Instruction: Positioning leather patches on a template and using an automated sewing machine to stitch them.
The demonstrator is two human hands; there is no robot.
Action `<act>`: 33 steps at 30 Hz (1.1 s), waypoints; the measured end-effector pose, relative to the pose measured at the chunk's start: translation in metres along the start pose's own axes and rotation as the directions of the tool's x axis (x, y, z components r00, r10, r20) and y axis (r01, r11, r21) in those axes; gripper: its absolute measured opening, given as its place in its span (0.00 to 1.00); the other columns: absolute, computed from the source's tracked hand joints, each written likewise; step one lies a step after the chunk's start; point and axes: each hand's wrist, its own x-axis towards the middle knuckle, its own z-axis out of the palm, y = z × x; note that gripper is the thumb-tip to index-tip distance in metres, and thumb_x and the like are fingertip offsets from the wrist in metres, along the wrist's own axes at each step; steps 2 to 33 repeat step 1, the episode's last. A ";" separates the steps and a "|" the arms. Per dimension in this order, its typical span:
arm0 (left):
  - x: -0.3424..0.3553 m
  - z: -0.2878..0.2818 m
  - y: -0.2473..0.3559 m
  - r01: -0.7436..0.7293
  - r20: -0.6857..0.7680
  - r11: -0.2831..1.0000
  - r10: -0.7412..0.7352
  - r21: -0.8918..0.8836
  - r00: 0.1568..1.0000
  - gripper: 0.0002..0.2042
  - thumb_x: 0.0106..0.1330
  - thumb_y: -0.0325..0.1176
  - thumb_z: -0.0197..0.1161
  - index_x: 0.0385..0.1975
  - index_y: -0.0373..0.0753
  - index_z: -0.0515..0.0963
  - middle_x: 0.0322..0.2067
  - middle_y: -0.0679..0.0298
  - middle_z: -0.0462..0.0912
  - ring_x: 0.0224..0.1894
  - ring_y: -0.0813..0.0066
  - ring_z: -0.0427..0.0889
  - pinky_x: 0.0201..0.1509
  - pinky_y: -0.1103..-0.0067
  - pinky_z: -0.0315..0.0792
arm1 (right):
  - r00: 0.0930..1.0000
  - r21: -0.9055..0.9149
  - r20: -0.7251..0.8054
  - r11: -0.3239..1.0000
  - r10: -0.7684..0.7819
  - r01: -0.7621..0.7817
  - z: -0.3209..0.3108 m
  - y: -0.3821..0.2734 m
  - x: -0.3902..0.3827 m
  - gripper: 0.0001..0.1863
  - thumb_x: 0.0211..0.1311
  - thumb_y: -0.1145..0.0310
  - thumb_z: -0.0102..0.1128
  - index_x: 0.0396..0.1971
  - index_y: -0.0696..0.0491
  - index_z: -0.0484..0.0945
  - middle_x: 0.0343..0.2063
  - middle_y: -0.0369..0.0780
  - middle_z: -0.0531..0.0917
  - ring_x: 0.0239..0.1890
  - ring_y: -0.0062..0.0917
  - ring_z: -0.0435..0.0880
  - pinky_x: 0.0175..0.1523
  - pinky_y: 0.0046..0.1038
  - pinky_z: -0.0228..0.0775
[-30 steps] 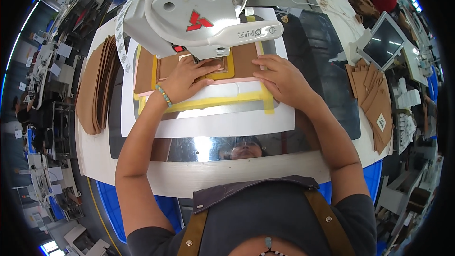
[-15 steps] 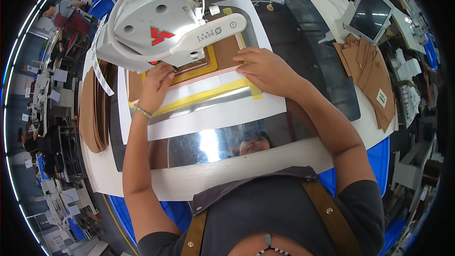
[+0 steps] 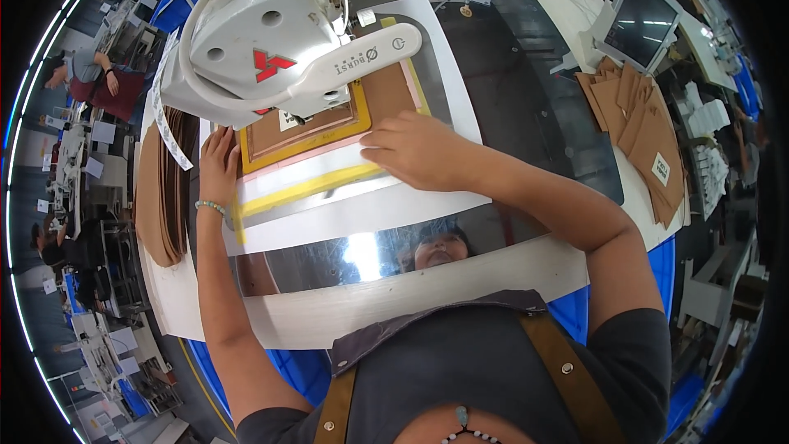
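A brown panel (image 3: pixel 386 97) lies on a flat template edged with pink strips and yellow tape (image 3: pixel 316 187). On the panel sits a yellow frame (image 3: pixel 325 136) around a smaller brown piece with a white label (image 3: pixel 289 119), partly under the white sewing machine head (image 3: pixel 271 49). My left hand (image 3: pixel 219 166) rests at the template's left edge, fingers stretched forward, holding nothing visible. My right hand (image 3: pixel 415 150) lies flat over the template's near right part, fingers pointing left beside the yellow frame's corner. The needle area is mostly hidden by the machine head.
A white sheet (image 3: pixel 362 220) lies under the template, over a shiny metal plate (image 3: pixel 329 267). Stacked brown panels (image 3: pixel 160 197) stand at left. More brown pieces (image 3: pixel 645 136) and a screen (image 3: pixel 641 18) are at right. People work at machines in the far left background.
The template and yellow frame have shifted left, uncovering more of the frame beside the machine head. My left hand has moved left, off the panel's near edge; my right hand has slid left and nearer.
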 end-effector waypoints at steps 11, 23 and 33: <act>0.001 -0.001 -0.002 -0.013 0.019 1.000 0.012 0.020 1.000 0.24 0.77 0.34 0.60 0.70 0.34 0.75 0.74 0.47 0.71 0.74 0.46 0.67 0.79 0.61 0.62 | 0.993 -0.055 0.114 0.998 -0.015 0.021 0.001 -0.006 0.013 0.16 0.70 0.69 0.62 0.55 0.55 0.85 0.55 0.42 0.87 0.60 0.33 0.82 0.65 0.37 0.71; 0.001 -0.001 -0.002 -0.013 0.019 1.000 0.012 0.020 1.000 0.24 0.77 0.34 0.60 0.70 0.34 0.75 0.74 0.47 0.71 0.74 0.46 0.67 0.79 0.61 0.62 | 0.993 -0.055 0.114 0.998 -0.015 0.021 0.001 -0.006 0.013 0.16 0.70 0.69 0.62 0.55 0.55 0.85 0.55 0.42 0.87 0.60 0.33 0.82 0.65 0.37 0.71; 0.001 -0.001 -0.002 -0.013 0.019 1.000 0.012 0.020 1.000 0.24 0.77 0.34 0.60 0.70 0.34 0.75 0.74 0.47 0.71 0.74 0.46 0.67 0.79 0.61 0.62 | 0.993 -0.055 0.114 0.998 -0.015 0.021 0.001 -0.006 0.013 0.16 0.70 0.69 0.62 0.55 0.55 0.85 0.55 0.42 0.87 0.60 0.33 0.82 0.65 0.37 0.71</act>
